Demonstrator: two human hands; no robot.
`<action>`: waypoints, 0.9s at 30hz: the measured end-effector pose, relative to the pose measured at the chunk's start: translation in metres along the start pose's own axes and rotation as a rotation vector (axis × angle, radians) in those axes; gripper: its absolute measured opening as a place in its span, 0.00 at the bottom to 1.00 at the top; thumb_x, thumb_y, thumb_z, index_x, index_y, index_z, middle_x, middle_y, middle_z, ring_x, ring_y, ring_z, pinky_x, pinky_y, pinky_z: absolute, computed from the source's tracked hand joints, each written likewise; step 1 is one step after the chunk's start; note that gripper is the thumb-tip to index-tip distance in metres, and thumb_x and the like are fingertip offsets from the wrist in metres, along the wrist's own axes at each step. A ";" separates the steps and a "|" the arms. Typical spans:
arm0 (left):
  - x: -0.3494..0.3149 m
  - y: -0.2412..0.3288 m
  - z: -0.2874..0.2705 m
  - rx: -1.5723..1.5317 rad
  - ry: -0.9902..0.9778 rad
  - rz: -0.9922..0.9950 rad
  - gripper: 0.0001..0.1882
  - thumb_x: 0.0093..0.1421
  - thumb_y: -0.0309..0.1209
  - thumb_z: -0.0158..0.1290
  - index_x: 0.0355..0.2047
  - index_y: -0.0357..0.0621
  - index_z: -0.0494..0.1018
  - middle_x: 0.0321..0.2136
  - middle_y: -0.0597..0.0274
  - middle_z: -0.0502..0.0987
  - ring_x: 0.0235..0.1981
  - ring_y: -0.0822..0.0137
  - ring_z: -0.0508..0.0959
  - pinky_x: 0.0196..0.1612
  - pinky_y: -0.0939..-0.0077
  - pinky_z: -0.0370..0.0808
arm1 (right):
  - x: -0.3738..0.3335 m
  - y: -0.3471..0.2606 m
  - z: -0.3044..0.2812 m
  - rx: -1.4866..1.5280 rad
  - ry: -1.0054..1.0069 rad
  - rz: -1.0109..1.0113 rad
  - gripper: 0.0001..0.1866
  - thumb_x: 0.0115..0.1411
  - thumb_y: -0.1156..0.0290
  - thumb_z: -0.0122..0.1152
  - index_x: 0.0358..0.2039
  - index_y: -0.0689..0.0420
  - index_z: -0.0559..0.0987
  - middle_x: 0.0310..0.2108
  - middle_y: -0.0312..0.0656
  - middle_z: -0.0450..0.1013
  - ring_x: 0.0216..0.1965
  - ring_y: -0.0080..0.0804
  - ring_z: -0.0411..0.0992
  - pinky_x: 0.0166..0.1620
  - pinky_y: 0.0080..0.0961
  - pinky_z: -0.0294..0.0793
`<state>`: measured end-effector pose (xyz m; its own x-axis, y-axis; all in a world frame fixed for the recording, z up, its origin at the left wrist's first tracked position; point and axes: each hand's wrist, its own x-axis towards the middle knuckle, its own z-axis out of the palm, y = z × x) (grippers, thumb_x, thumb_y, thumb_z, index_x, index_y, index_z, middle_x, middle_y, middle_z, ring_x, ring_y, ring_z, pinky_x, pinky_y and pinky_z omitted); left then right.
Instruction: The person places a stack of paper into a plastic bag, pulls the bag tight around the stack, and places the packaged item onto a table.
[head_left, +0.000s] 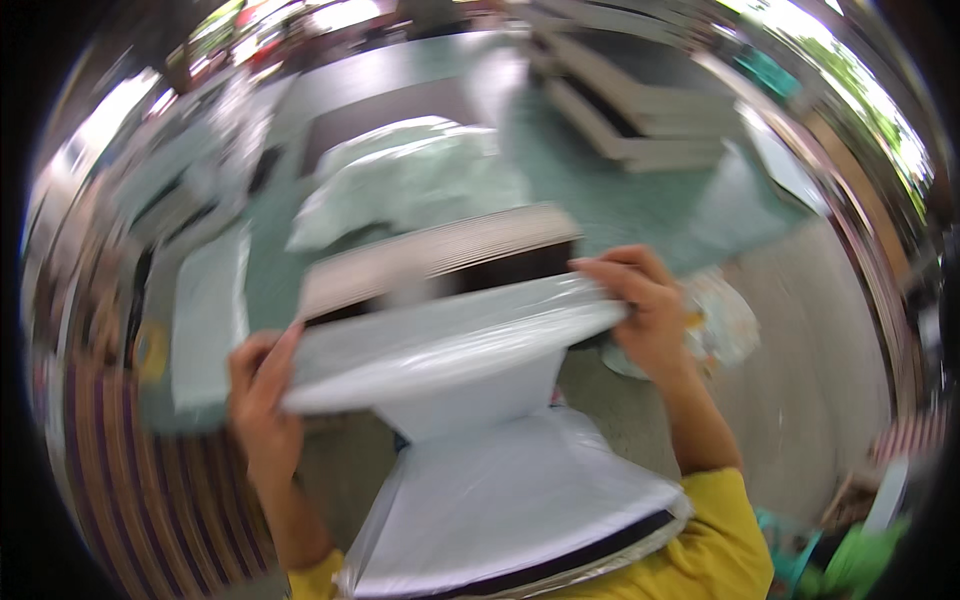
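Observation:
My left hand and my right hand grip opposite ends of a shiny, clear plastic bag, fingers closed and thumbs on top. It is stretched between them, blurred by motion. Just beyond it, at the table's near edge, lies a stack of thin boards with pale layered edges and a dark side. White sheet material in clear plastic hangs down from the bag and spreads over my lap, a dark strip along its near edge. Whether it is one piece with the bag I cannot tell.
A crumpled pile of pale plastic sits on the green table, before a dark flat board. Thick dark-topped blocks are stacked far right. More plastic packs lie left, above striped fabric.

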<state>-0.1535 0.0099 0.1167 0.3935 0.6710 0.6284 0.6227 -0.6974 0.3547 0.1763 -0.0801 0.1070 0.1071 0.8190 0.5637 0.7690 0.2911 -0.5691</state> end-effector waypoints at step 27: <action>-0.018 -0.032 0.032 -0.541 -0.675 -0.464 0.13 0.57 0.36 0.43 0.28 0.37 0.68 0.23 0.57 0.69 0.24 0.63 0.68 0.28 0.73 0.67 | -0.205 0.129 0.166 -0.125 -0.260 0.885 0.11 0.49 0.64 0.44 0.27 0.54 0.74 0.22 0.50 0.71 0.27 0.49 0.70 0.31 0.43 0.67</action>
<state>-0.1585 0.0282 0.0716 0.5970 0.7930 -0.1215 0.4858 -0.2368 0.8414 0.1496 -0.1285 -0.1812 0.5543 0.8065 -0.2056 0.5383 -0.5358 -0.6505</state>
